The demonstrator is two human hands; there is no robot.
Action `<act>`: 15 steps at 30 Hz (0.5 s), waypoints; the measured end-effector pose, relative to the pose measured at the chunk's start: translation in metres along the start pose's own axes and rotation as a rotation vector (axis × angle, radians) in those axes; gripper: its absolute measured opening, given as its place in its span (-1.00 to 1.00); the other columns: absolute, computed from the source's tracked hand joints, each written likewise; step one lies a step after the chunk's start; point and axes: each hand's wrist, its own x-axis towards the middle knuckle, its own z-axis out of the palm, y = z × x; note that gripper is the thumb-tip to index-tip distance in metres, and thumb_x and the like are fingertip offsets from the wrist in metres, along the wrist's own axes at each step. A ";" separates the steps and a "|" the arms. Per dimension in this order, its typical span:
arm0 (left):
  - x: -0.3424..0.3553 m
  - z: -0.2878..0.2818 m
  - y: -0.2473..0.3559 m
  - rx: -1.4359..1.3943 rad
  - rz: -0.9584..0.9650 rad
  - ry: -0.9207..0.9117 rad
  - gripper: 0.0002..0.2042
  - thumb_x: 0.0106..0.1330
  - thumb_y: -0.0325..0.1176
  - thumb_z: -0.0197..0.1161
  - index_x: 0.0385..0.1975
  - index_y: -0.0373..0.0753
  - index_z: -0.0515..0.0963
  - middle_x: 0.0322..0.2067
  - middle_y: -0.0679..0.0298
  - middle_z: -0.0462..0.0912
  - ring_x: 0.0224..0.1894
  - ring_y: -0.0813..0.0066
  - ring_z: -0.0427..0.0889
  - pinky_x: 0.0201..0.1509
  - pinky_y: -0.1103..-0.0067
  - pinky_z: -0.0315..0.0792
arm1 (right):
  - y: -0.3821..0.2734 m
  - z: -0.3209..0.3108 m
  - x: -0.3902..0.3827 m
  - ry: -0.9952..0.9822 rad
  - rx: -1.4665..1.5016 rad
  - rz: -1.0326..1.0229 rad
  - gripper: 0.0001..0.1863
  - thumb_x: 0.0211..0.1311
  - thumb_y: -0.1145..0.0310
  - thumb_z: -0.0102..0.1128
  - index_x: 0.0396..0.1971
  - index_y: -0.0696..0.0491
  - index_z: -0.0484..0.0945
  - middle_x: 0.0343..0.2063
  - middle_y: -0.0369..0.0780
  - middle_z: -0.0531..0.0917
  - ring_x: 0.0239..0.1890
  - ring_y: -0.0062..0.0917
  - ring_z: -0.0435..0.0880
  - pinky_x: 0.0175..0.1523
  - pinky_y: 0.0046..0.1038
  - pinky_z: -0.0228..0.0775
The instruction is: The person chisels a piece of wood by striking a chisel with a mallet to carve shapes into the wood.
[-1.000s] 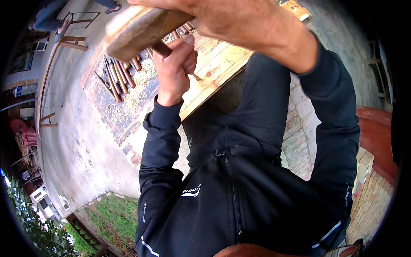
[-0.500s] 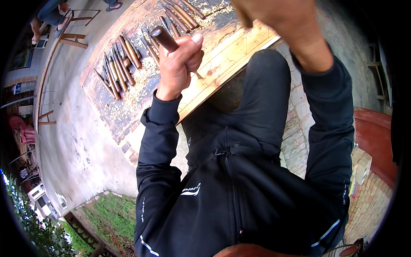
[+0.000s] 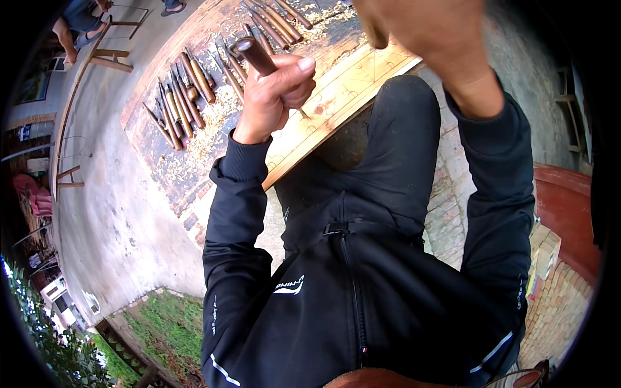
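Observation:
My left hand (image 3: 272, 97) is shut around a chisel with a dark brown handle (image 3: 255, 55). It holds the chisel upright, its tip down on a pale wooden board (image 3: 349, 84) marked with carved lines. The board lies on a workbench (image 3: 168, 168) against my knee. My right hand (image 3: 440, 32) is raised at the top edge, closed on a wooden mallet handle (image 3: 375, 35). The mallet's head is out of view.
Several more chisels (image 3: 187, 97) lie in rows on the bench among wood shavings. Another person sits by a wooden trestle (image 3: 110, 58) at the top left. Grass (image 3: 162, 323) lies at the lower left, and brick paving (image 3: 453, 213) and a red object (image 3: 569, 213) at the right.
The mallet head, over the chisel a second ago, has risen out of the top of the picture with my right hand. My left hand still grips the chisel on the board.

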 end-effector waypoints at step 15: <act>-0.003 -0.006 0.001 0.092 -0.029 -0.105 -0.51 0.48 -0.31 0.12 -0.74 -0.17 0.10 -0.74 0.44 0.09 -0.67 0.63 0.01 -0.56 0.55 -0.08 | 0.016 -0.002 -0.003 0.026 0.019 0.020 -0.51 -0.02 0.58 0.35 0.02 0.16 0.60 -0.23 -0.07 0.75 -0.20 -0.36 0.75 -0.04 -0.39 0.58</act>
